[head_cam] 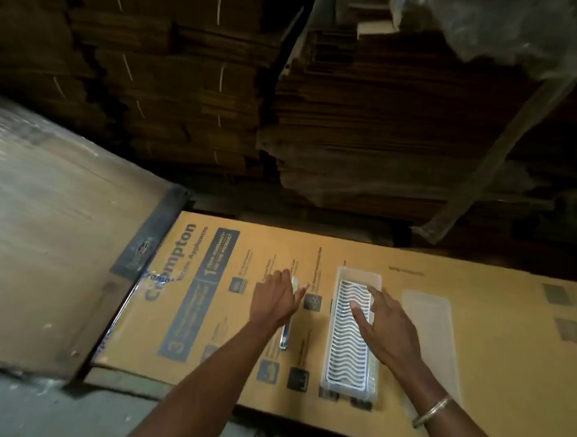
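A clear plastic tray lies lengthwise on a flat printed cardboard box. Inside it sits a white wavy wire rack. My right hand hovers over the tray's far right part with fingers spread and straight, and whether it touches the rack is unclear. Left of the tray a thin shiny metal strip lies on the box. My left hand is over the strip's far end, fingers curled round it. A clear lid lies flat to the right of the tray.
Tall stacks of flattened brown cartons fill the background. A plastic-wrapped board leans at the left, and a clear plastic sheet hangs at the top right. Grey floor shows at the bottom left.
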`<state>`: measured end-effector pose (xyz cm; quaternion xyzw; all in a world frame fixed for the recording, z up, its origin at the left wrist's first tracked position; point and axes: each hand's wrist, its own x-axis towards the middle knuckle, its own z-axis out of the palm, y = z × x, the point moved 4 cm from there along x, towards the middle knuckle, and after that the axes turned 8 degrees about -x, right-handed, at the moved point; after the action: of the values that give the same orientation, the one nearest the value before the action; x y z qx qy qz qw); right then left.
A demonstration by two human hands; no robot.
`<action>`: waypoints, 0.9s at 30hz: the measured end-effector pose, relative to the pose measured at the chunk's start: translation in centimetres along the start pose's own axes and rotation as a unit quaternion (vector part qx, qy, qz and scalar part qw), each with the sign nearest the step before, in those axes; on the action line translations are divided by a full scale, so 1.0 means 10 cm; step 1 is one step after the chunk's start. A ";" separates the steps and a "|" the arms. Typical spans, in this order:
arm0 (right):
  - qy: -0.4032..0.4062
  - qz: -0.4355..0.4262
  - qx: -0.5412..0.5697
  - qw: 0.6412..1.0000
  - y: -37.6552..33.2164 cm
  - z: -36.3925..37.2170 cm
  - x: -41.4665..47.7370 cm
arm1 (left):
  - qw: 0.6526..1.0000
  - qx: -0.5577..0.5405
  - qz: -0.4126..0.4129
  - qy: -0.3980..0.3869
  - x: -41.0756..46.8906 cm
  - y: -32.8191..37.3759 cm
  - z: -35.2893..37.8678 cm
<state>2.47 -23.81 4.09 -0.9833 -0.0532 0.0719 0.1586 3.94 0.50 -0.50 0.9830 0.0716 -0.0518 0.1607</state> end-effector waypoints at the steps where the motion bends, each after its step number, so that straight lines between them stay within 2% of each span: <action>1: -0.002 0.000 0.001 1.000 0.02 0.03 -0.01 | 1.000 -0.013 -0.022 -0.014 -0.02 -0.05 0.08; 5: -0.016 -0.001 -0.012 1.000 0.06 0.16 -0.08 | 0.993 -0.050 -0.086 -0.071 -0.11 -0.18 0.43; 11: 0.001 0.019 -0.019 1.000 0.15 0.14 -0.13 | 0.986 -0.047 -0.115 -0.115 -0.13 -0.14 0.68; 17: 0.022 0.052 -0.014 0.998 0.33 0.03 -0.17 | 0.982 -0.074 -0.138 -0.107 -0.09 -0.16 0.76; 27: 0.036 0.067 0.006 0.997 0.47 0.02 -0.22 | 0.962 -0.191 -0.166 -0.097 -0.03 -0.21 0.86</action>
<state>0.70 -28.50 2.70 -0.9857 0.0190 0.0474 0.1608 2.64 -0.39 -9.20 0.8985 0.2263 -0.1583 0.3412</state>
